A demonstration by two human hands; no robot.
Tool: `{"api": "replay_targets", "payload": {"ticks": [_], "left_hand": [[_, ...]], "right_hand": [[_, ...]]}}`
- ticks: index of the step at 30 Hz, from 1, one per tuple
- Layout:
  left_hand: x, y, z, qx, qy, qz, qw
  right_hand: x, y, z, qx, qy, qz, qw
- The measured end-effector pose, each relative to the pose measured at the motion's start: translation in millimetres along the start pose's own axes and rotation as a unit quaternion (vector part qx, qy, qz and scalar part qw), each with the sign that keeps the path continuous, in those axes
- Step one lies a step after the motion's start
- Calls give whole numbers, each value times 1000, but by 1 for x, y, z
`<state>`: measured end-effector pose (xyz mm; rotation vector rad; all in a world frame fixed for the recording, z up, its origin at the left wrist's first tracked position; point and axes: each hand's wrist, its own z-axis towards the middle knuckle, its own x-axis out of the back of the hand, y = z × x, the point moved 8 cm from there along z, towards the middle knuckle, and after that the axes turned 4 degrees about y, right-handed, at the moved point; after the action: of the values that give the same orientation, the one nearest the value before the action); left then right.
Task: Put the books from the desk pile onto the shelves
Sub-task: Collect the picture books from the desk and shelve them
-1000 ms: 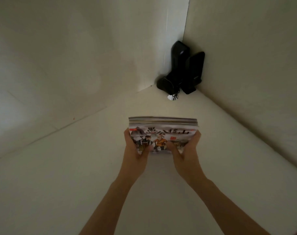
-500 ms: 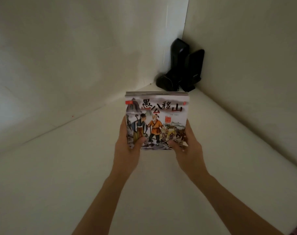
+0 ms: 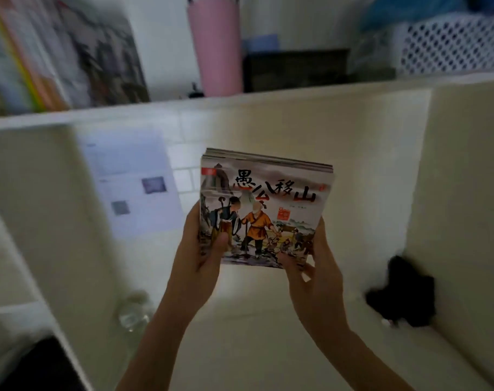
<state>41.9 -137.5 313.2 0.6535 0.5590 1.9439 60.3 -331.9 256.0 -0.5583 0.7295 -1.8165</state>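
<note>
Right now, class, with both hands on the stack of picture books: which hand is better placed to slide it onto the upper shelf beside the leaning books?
Probably the left hand: it grips the stack of picture books on the side nearer the leaning books; the right hand is farther.
</note>
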Motion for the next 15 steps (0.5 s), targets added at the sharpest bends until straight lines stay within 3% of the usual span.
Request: {"api": "replay_targets", "payload": {"ticks": [5,9,15], "left_hand": [[128,60,28,-43,159,28,986],[182,100,78,-58,220,46,973],[210,111,161,0,254,37,966]], "right_hand": [[-64,-118,34,101,-50,62,992],[-96,-193,99,163,-84,59,981],[-179,-236,198,113,-218,34,969]]}}
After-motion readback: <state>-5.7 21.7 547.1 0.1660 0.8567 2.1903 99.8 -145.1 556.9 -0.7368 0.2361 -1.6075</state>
